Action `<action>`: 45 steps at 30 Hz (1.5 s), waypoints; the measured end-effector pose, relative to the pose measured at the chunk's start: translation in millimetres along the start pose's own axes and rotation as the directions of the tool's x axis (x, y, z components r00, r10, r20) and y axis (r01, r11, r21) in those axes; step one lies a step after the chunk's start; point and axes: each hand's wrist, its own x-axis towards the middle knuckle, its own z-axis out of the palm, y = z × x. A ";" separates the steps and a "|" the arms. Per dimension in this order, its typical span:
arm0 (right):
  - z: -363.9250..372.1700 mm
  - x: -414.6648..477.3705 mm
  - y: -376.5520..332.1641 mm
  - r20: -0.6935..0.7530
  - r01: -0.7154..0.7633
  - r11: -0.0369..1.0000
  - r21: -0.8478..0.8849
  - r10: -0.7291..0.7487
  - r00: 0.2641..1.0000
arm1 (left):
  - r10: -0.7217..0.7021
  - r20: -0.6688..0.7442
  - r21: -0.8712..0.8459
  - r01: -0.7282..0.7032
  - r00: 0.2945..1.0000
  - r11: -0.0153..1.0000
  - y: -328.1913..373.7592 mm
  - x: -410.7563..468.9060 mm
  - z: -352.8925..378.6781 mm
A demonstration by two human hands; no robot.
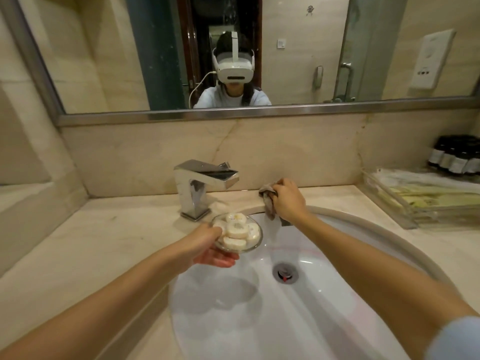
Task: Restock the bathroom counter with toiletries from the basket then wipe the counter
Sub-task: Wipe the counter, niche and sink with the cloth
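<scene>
My left hand holds a small glass dish lifted above the left side of the white sink; the thumb lies on its rim and the fingers are under it. Several round wrapped soaps fill the dish. My right hand grips a crumpled grey cloth on the beige marble counter behind the sink's back rim, just right of the chrome tap.
A clear acrylic tray with packaged toiletries sits at the right of the counter. Several small dark bottles stand behind it in the corner. A mirror spans the wall above, reflecting a person wearing a headset.
</scene>
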 end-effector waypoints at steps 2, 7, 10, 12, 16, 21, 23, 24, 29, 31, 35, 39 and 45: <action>6.9 3.2 -6.7 0.003 0.009 1.000 0.013 -0.009 1.000 | -0.009 0.015 -0.004 0.010 1.000 1.000 -3.4 -4.4 -3.9; 8.0 15.7 -10.1 0.083 0.041 0.999 0.009 -0.041 0.996 | -0.033 0.032 0.008 0.033 0.999 0.999 -11.1 -5.8 -14.0; 10.6 16.4 -17.2 0.116 0.100 0.995 0.018 -0.101 0.988 | -0.034 0.015 0.008 0.034 0.999 0.999 -11.5 -8.4 -17.3; 12.8 14.3 -22.1 0.152 0.179 0.981 0.067 -0.188 0.970 | -0.032 0.009 0.008 0.032 0.999 0.999 -10.6 -10.8 -19.4; 7.5 14.5 -30.7 0.200 0.202 0.967 0.158 -0.232 0.952 | -0.018 0.006 0.017 0.018 1.000 1.000 -6.8 -17.7 -24.2; -3.2 8.7 -38.5 0.241 0.074 0.913 0.402 -0.183 0.953 | -0.017 -0.003 0.014 0.017 1.000 1.000 -7.0 -22.2 -28.7; -7.2 1.8 -41.8 0.296 -0.005 0.850 0.527 -0.178 0.938 | -0.025 -0.018 0.013 0.025 1.000 1.000 -9.0 -23.3 -31.2; -11.2 -0.5 -42.6 0.329 -0.031 0.836 0.548 -0.181 0.927 | -0.032 -0.025 0.011 0.033 0.999 0.999 -10.5 -24.3 -32.7; -40.4 8.1 -34.3 0.271 -0.150 0.756 0.637 -0.037 0.962 | -0.045 -0.042 0.009 0.045 0.998 0.999 -13.8 -32.1 -41.0; -48.7 19.5 -23.1 0.060 -0.217 0.689 0.692 0.245 0.968 | -0.041 -0.041 0.013 0.041 0.998 0.999 -13.7 -34.2 -43.2; -30.3 16.2 -7.4 0.063 -0.222 0.935 0.275 0.213 0.975 | -0.034 -0.038 0.012 0.035 0.999 0.999 -14.3 -35.5 -47.2; 13.6 -15.1 -10.6 -0.036 -0.118 0.985 -0.124 0.114 0.993 | -0.027 -0.023 -0.006 0.027 0.999 1.000 -16.9 -38.9 -52.1; 19.1 3.6 -32.3 -0.060 -0.124 0.992 0.007 0.124 0.990 | -0.029 -0.010 0.002 0.029 1.000 1.000 -17.9 -41.8 -56.8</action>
